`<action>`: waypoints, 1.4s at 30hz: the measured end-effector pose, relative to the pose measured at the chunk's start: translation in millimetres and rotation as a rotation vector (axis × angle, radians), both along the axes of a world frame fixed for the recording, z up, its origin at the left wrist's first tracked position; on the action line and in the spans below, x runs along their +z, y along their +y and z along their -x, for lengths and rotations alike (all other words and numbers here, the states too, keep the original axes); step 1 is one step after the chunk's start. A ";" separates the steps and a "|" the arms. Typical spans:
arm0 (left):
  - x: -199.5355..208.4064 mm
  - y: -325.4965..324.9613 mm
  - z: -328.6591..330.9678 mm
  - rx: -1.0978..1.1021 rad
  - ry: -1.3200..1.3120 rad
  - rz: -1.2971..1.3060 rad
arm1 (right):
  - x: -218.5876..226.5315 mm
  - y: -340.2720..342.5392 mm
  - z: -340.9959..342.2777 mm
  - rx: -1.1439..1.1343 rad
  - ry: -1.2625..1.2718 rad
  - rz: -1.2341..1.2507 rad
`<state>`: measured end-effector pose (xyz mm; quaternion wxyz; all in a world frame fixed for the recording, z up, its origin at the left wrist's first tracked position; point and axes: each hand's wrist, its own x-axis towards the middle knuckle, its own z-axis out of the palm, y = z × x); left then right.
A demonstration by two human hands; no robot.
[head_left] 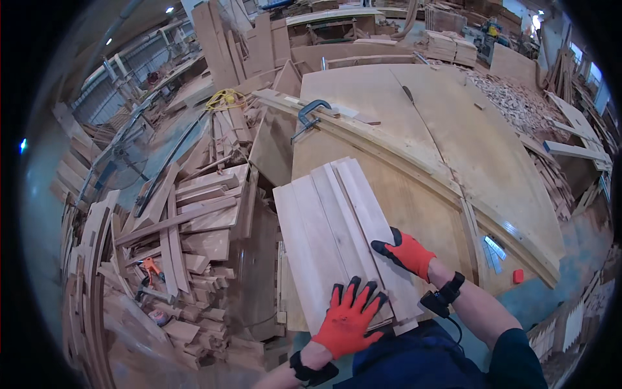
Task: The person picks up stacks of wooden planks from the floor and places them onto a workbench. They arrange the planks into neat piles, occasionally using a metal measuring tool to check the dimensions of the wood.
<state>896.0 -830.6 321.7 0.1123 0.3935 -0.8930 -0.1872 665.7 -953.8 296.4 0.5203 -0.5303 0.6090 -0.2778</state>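
Observation:
Several pale wooden boards point(324, 223) lie side by side on the near left part of the plywood worktable, running away from me. My left hand point(346, 321), in an orange glove with black fingertips, rests flat on their near end with its fingers spread. At the right edge of the stack, my right hand point(411, 254), gloved alike, grips the rightmost board point(369, 214). Its thumb lies on the top face, and the other fingers are partly hidden at the board's side.
A long wooden rail point(382, 146) crosses the table diagonally, held by a blue C-clamp point(313, 115). A red block point(518, 277) and a metal square point(494, 253) lie at the right. Offcuts point(194, 214) are piled on the left, with an orange tool point(151, 267) among them.

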 end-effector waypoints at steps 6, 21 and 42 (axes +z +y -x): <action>16.9 -33.5 2.0 0.063 -0.105 0.080 | 8.3 0.6 1.0 0.075 0.280 0.061; 20.1 -10.0 17.2 0.001 -0.073 0.131 | 46.3 0.2 -10.2 0.171 0.532 0.003; 0.8 2.7 10.3 0.067 -0.046 0.090 | 35.4 -2.1 14.9 -0.050 0.419 0.159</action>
